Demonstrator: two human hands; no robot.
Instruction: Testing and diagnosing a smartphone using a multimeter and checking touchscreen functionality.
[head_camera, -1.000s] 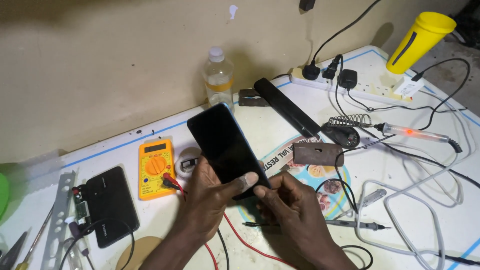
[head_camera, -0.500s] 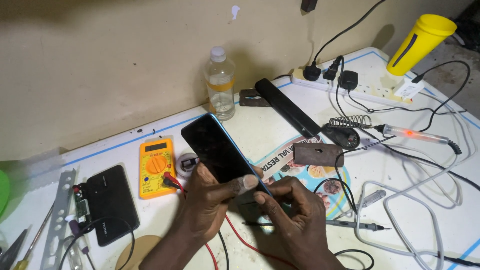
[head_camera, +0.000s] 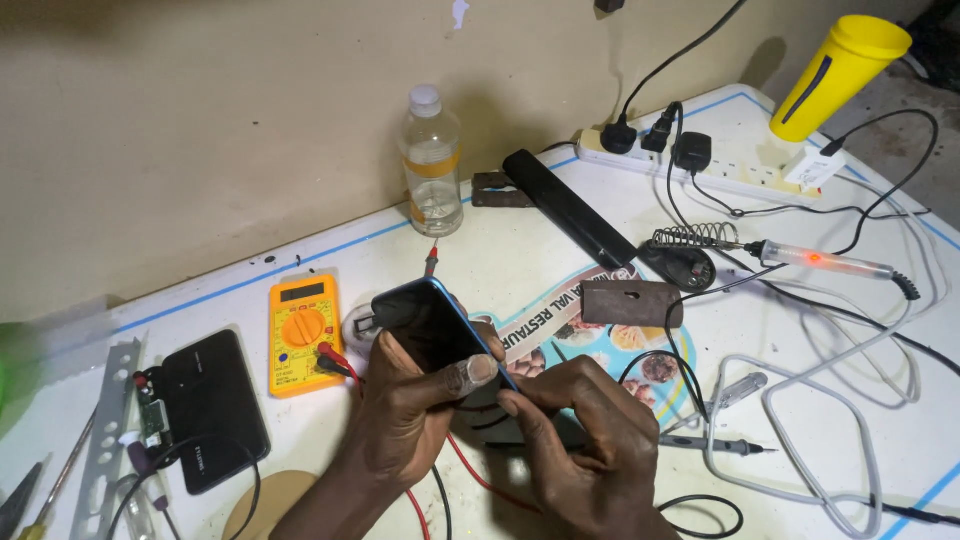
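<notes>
Phone: a dark smartphone (head_camera: 432, 325) with a blue rim, tilted up on its long edge above the white table (head_camera: 520, 250), near the front middle, screen side turned toward the left hand.
Left hand: the left hand (head_camera: 405, 420) wraps the phone's lower part from the left, thumb pressed across the right-hand edge; closed firmly on the phone.
Right hand: the right hand (head_camera: 590, 445) meets the phone's lower right edge, fingertips pinched together against that edge just beside the left thumb.
Under the hands: red and black probe leads (head_camera: 470, 470) run beneath both wrists.
Left side: a yellow multimeter (head_camera: 303, 330) lies just beside the phone; farther left a black device (head_camera: 210, 405) and a metal strip (head_camera: 105, 430).
Behind: a clear plastic bottle (head_camera: 432, 165) stands by the wall, well apart from the phone.
Right side: a brown block (head_camera: 630, 302), a soldering iron (head_camera: 830, 262) on its coil stand (head_camera: 690, 255), a white cable loop (head_camera: 810, 420), power strip (head_camera: 700, 170), yellow cup (head_camera: 835, 70).
Open room: bare table between bottle and phone; right side crowded with wires.
</notes>
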